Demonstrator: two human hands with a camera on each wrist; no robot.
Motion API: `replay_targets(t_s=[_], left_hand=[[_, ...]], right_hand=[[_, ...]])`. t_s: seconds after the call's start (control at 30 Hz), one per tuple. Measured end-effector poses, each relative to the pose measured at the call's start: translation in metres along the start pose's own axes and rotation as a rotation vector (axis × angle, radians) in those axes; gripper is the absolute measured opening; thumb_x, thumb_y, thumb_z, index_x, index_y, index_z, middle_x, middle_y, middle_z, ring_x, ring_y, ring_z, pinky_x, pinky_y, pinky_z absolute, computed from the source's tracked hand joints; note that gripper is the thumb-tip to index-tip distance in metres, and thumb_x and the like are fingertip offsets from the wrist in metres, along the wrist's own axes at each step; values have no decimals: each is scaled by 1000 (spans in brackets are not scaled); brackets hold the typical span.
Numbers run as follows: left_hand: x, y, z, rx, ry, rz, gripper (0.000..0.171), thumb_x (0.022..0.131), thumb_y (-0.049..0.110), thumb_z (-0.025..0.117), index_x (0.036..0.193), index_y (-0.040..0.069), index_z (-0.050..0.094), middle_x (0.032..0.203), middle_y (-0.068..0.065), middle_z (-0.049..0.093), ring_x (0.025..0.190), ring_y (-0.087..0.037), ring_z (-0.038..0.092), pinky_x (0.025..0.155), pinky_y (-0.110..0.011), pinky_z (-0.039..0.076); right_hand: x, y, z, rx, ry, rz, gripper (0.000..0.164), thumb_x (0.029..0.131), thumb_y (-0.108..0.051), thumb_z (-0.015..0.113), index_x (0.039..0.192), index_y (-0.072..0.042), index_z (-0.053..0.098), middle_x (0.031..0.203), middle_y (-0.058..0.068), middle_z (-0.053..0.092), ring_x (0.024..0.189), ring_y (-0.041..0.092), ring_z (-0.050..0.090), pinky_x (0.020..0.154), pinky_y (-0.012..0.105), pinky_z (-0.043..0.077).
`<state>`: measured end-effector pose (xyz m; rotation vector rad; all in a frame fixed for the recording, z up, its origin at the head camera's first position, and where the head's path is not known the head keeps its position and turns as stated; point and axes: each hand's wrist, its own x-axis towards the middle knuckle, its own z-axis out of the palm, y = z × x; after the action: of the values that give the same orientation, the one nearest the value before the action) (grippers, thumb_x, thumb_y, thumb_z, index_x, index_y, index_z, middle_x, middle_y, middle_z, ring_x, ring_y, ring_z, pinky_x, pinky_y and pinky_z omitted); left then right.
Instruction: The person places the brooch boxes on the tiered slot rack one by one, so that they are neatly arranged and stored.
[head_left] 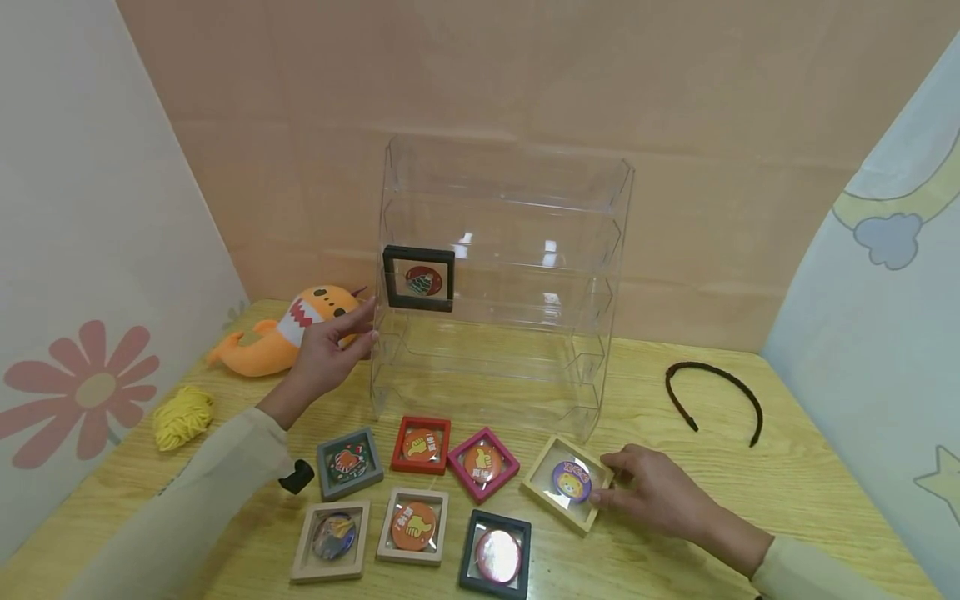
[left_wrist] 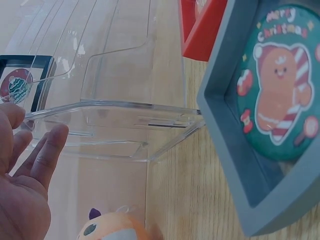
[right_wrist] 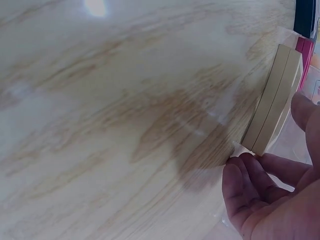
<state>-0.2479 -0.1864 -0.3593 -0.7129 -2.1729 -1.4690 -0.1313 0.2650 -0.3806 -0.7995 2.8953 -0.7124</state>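
Observation:
A clear tiered acrylic rack (head_left: 502, 367) stands upright on the table. On one of its middle tiers, at the left, sits a black display frame (head_left: 418, 307) holding a round Christmas-tree badge. My left hand (head_left: 330, 354) is at the rack's left side, its fingers extended and fingertips at the clear side panel; in the left wrist view those fingers (left_wrist: 44, 160) look relaxed. My right hand (head_left: 660, 492) pinches the right edge of a pale yellow display frame (head_left: 546, 492) with a purple bear badge. That frame lies tilted, close to the tabletop (right_wrist: 100, 150).
Several frames lie before the rack: grey (head_left: 375, 477), red (head_left: 397, 446), magenta (head_left: 480, 497), two beige and a dark one (head_left: 525, 550). An orange plush shark (head_left: 258, 354) and yellow yarn (head_left: 182, 418) are left. A dark headband (head_left: 750, 396) lies right.

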Motion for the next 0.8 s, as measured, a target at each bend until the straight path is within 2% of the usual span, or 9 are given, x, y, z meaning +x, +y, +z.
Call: replay_targets(t_s=[0.23,0.47,0.7,0.8], left_hand=[[1,0,1,2,-1,-6,47,91,-2,60,136,5,50,127,-18,56,95,-11,63,61,-26,57],[0,1,1,10,1,-6,47,91,-2,61,136,4,50,127,-18,56,96,-15,63,61,-26,57],[0,6,1,21,6,2,47,89,-6,60,134,0,50,126,-19,56,95,-29,63,61,-23,57],[0,21,1,40,-1,9,46,88,-10,59,133,-6,49,124,-24,55,95,-36,62,61,-21,56]], right_hand=[[1,0,1,-14,-22,35,73,80,-55,67,113,10,63,94,-1,62,80,11,56,66,27,52],[1,0,1,-21,-30,36,72,79,-55,67,112,9,63,93,-1,62,80,12,56,66,27,52],[1,0,0,-22,-19,17,70,79,-54,67,110,8,64,91,-3,60,79,12,56,65,27,52],[2,0,0,-17,-17,26,69,78,-54,68,109,7,64,91,-3,61,79,12,56,65,27,52]])
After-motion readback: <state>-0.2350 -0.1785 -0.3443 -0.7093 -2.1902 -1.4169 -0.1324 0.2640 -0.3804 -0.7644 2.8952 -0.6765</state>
